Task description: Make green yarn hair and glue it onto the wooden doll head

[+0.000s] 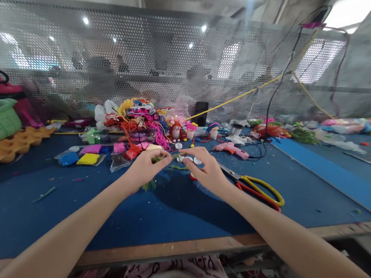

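Note:
Green yarn (157,159) is pinched in my left hand (146,169), just left of the middle of the view; a thin strand of it stretches right toward my other hand. My right hand (206,169) has its thumb and index finger apart, with the index fingertip at the strand's end; whether it grips the strand is too small to tell. More green strands (149,185) hang below my left hand. Several small white discs (197,160) lie behind my right fingers, beside a green strand (177,167) on the blue table.
Scissors (259,189) with yellow and red handles lie right of my right hand, a pink glue gun (232,149) behind them. Farther back are a yarn heap (139,117), small dolls (176,131), a wire spool (235,128) and clay packets (88,158). A blue board (327,171) lies right.

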Demonstrator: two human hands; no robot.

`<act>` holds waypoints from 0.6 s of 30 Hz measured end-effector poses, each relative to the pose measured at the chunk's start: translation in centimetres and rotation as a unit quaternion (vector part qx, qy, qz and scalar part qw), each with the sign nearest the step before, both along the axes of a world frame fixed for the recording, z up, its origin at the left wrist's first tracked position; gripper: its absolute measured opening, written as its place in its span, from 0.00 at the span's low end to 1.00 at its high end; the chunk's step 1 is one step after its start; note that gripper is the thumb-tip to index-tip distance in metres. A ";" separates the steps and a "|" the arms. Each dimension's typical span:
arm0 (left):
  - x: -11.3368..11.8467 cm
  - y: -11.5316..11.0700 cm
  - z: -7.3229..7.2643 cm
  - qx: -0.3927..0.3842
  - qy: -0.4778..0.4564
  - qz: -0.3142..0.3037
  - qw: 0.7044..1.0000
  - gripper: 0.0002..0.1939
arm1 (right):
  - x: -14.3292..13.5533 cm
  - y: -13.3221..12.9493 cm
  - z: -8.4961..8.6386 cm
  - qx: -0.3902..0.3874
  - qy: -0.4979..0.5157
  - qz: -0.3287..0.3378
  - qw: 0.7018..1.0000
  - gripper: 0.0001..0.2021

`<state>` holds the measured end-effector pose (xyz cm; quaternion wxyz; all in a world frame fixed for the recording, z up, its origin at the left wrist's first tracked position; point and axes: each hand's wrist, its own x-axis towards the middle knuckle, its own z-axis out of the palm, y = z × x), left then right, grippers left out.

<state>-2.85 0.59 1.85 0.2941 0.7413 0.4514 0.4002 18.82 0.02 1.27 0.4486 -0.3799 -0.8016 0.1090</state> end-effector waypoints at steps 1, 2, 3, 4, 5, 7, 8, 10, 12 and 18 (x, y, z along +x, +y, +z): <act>0.3 -0.5 0.3 -0.042 -0.052 -0.021 0.998 0.12 | 0.0 -0.3 0.2 -0.022 0.020 0.026 0.999 0.13; 0.6 -0.9 0.6 -0.086 -0.091 -0.037 0.991 0.12 | 0.0 -0.5 0.4 -0.050 0.038 0.049 0.997 0.14; 0.8 -1.3 0.7 -0.124 -0.118 -0.049 0.984 0.12 | 0.0 -0.7 0.5 -0.082 0.056 0.067 0.993 0.15; 1.0 -1.6 0.7 -0.154 -0.136 -0.059 0.977 0.13 | -0.1 -0.9 0.6 -0.117 0.069 0.079 0.988 0.16; 1.2 -1.9 0.7 -0.178 -0.147 -0.067 0.971 0.13 | -0.1 -1.0 0.6 -0.151 0.078 0.085 0.982 0.17; 1.5 -2.1 0.4 -0.213 -0.162 -0.074 0.961 0.14 | -0.1 -1.0 0.5 -0.210 0.087 0.086 0.970 0.15; 1.6 -2.1 0.3 -0.227 -0.173 -0.074 0.956 0.14 | -0.1 -0.9 0.4 -0.233 0.089 0.084 0.965 0.13; 1.6 -2.0 0.2 -0.250 -0.200 -0.071 0.945 0.13 | 0.0 -0.8 0.2 -0.268 0.101 0.074 0.955 0.12; 1.5 -2.0 0.1 -0.268 -0.224 -0.079 0.934 0.12 | 0.0 -0.7 0.2 -0.295 0.131 0.067 0.944 0.14; 1.3 -1.9 0.3 -0.351 -0.324 -0.124 0.870 0.09 | 0.4 -1.4 1.5 -0.380 0.331 0.181 0.844 0.14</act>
